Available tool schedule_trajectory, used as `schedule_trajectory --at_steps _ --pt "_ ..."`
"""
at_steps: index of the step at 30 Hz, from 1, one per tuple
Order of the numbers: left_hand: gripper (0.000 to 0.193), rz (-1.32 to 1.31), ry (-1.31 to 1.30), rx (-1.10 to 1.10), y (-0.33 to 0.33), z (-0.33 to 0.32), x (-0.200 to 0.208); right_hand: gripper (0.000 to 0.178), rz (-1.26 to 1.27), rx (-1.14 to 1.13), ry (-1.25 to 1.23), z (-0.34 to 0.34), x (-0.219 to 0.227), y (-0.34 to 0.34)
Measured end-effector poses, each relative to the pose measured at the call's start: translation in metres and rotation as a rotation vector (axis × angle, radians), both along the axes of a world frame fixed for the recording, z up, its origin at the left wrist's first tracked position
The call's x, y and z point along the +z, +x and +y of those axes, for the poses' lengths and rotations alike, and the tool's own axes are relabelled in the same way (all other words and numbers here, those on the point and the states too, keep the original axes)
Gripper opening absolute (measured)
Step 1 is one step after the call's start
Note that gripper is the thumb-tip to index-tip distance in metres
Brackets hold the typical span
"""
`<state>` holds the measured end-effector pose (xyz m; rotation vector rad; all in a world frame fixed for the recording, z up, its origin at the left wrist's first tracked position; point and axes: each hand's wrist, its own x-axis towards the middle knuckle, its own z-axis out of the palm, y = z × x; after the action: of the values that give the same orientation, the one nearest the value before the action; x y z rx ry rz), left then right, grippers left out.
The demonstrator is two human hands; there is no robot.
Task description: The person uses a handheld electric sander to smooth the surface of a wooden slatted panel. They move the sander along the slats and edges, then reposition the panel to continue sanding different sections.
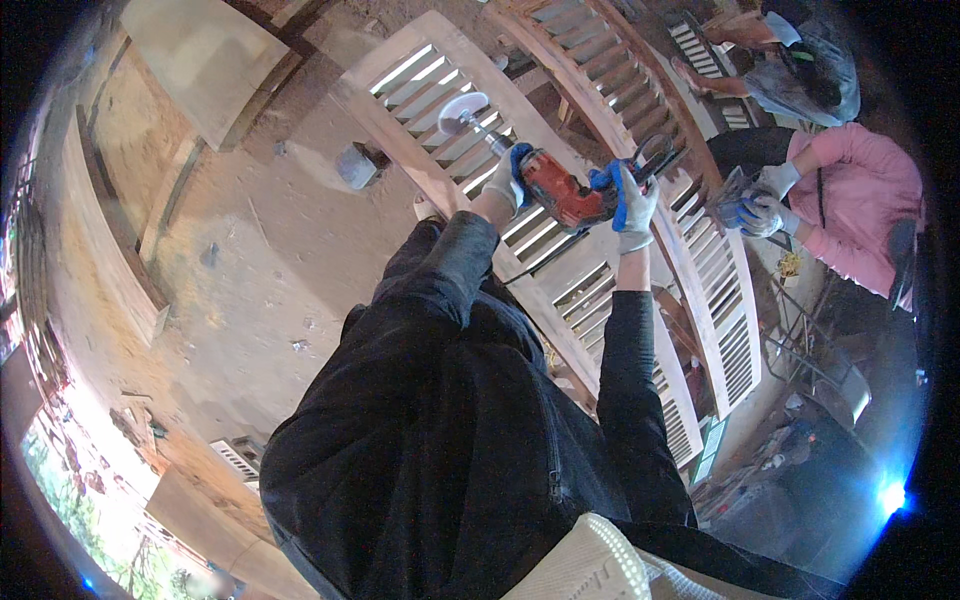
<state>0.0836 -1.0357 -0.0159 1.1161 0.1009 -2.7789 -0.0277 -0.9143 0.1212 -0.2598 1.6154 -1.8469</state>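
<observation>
A red power drill with a dark rear handle is held in both my hands, above a slatted wooden shutter panel. My left hand, in a white and blue glove, wraps round its front end behind the chuck. My right hand, gloved alike, grips the rear handle, where a dark cord loops. From the chuck a shaft carries a round pale disc, which hangs over the slats at the panel's far left; whether it touches them I cannot tell.
More slatted panels lie alongside to the right. There a person in a pink top holds a dark tool in gloved hands; another person is behind. A small bluish block lies on the dusty floor, with boards at far left.
</observation>
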Motion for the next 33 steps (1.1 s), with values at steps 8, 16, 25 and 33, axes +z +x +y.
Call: schedule_trajectory --at_steps 8,16,25,33 --pt "0.021 0.090 0.020 0.117 -0.011 0.002 -0.010 0.014 0.037 0.074 0.087 -0.019 0.005 -0.026" --pt "0.026 0.136 -0.095 -0.022 -0.031 -0.020 -0.015 0.020 0.093 -0.200 0.087 -0.028 0.007 -0.032" --pt "0.028 0.161 -0.172 -0.113 0.023 -0.004 -0.007 0.008 0.002 -0.222 -0.158 0.019 0.003 0.039" --pt "0.016 -0.212 -0.210 -0.100 0.104 0.006 -0.065 0.016 -0.183 -0.347 -0.076 0.045 -0.057 0.115"
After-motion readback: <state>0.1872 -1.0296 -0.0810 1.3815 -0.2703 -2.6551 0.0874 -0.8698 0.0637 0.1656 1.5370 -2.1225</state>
